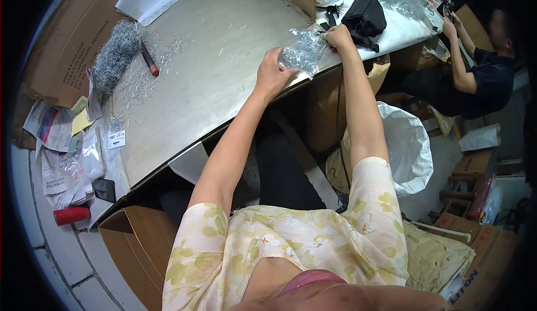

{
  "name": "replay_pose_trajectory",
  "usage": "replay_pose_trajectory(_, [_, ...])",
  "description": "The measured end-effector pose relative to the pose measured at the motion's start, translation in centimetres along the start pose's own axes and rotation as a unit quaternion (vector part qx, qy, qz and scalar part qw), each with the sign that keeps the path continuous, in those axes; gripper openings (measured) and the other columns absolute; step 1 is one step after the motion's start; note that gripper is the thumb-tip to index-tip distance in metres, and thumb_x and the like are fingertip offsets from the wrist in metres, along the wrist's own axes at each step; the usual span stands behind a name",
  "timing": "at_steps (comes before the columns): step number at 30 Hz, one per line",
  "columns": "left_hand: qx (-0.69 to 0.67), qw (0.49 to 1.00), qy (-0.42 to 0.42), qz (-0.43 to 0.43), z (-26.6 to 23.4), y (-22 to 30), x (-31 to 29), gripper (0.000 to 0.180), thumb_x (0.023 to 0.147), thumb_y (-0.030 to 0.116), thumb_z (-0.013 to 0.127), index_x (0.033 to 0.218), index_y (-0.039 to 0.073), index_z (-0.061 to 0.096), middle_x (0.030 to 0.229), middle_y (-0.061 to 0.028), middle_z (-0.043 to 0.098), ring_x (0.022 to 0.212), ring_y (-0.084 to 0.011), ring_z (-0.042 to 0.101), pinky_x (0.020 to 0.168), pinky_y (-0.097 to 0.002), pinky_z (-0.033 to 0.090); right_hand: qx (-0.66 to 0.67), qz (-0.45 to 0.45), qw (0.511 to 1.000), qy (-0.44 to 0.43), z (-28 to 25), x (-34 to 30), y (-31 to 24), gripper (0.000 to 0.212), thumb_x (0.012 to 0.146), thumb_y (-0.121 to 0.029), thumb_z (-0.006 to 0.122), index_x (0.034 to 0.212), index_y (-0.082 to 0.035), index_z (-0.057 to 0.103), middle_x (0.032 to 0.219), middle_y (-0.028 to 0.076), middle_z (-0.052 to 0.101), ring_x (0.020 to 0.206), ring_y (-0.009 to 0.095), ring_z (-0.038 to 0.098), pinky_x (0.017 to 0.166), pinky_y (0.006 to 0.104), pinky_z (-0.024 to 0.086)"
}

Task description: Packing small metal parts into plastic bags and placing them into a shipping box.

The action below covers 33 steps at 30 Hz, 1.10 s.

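Observation:
My two hands have a crinkled clear plastic bag (pixel 305 53) between them at the table's near edge, with shiny silvery bits showing through it. My left hand (pixel 272 75) grips the bag's left side, its thumb pointing right along the lower edge. On the bag's upper right side, the fingers of my right hand (pixel 339 36) are pinched together. What exactly lies under those right fingertips is partly hidden. Just beyond the right hand rests a black pouch (pixel 364 14) with straps.
A heap of thin silvery pins (pixel 116 56) lies at the left of the metal-topped table (pixel 196 95), beside a red-and-black-handled tool (pixel 149 60). A cardboard box (pixel 72 45) stands behind. A white-lined bin (pixel 411 148) is at my right; a seated person (pixel 475 76) works beyond.

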<state>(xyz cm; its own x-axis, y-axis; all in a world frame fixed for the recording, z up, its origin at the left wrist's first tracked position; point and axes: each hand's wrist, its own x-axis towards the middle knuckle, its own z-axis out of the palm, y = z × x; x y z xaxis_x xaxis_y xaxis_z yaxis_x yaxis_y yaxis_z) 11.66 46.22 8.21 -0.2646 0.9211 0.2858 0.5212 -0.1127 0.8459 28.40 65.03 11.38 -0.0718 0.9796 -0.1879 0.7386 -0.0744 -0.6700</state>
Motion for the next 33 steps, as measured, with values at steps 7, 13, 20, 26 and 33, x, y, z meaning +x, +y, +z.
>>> replay_pose_trajectory(7, [-0.016, 1.0, -0.009, 0.004, 0.4, 0.5, 0.0, 0.073, 0.068, 0.017, 0.083, 0.128, -0.009, 0.05, 0.124, -0.0183, 0.054, 0.074, -0.0155, 0.062, 0.078, -0.0287, 0.052, 0.143, -0.04, 0.989, 0.002, 0.5, 0.3, 0.0, 0.02, 0.076, -0.017, 0.072, 0.084, 0.001, 0.069, 0.075, 0.012, 0.067, 0.062, 0.02, 0.064, 0.052, 0.0354, 0.049])
replay_pose_trajectory(13, [-0.022, 1.0, 0.006, -0.005, 0.0, -0.2, 0.1, 0.079, 0.065, 0.018, 0.085, 0.128, -0.01, 0.047, 0.126, -0.0206, 0.052, 0.074, -0.0193, 0.063, 0.079, -0.0316, 0.051, 0.317, 0.038, 0.944, -0.089, 1.0, -4.3, -3.1, 0.026, 0.085, -0.024, 0.068, 0.096, -0.001, 0.067, 0.083, 0.008, 0.064, 0.07, 0.016, 0.058, 0.06, 0.0329, 0.046])
replay_pose_trajectory(20, [-0.044, 0.999, 0.013, 0.005, -0.1, -0.2, -0.1, 0.08, 0.065, 0.02, 0.085, 0.129, -0.009, 0.047, 0.119, -0.0189, 0.054, 0.076, -0.0174, 0.063, 0.078, -0.0315, 0.052, 0.005, -0.097, 0.984, -0.152, 2.0, -6.0, -5.0, 0.057, 0.085, -0.053, 0.061, 0.108, -0.001, 0.067, 0.099, 0.013, 0.065, 0.09, 0.029, 0.062, 0.067, 0.0465, 0.051])
replay_pose_trajectory(26, [-0.076, 0.997, 0.018, 0.014, 0.3, -1.0, 0.2, 0.076, 0.065, 0.019, 0.085, 0.127, -0.008, 0.049, 0.118, -0.0185, 0.053, 0.075, -0.0181, 0.063, 0.075, -0.0315, 0.052, -0.063, -0.124, 0.972, -0.192, 1.3, -9.3, -6.9, 0.073, 0.077, -0.056, 0.067, 0.121, 0.001, 0.06, 0.122, 0.024, 0.059, 0.102, 0.035, 0.064, 0.075, 0.0521, 0.057])
replay_pose_trajectory(33, [-0.04, 0.993, 0.084, 0.067, 2.1, -1.8, 0.7, 0.07, 0.068, 0.009, 0.078, 0.128, -0.007, 0.047, 0.119, -0.0185, 0.053, 0.079, -0.0202, 0.065, 0.074, -0.031, 0.053, -0.275, -0.289, 0.917, -0.025, 3.6, -11.4, -5.7, 0.03, 0.073, -0.015, 0.064, 0.101, -0.004, 0.062, 0.098, 0.024, 0.066, 0.095, 0.041, 0.063, 0.082, 0.0474, 0.051])
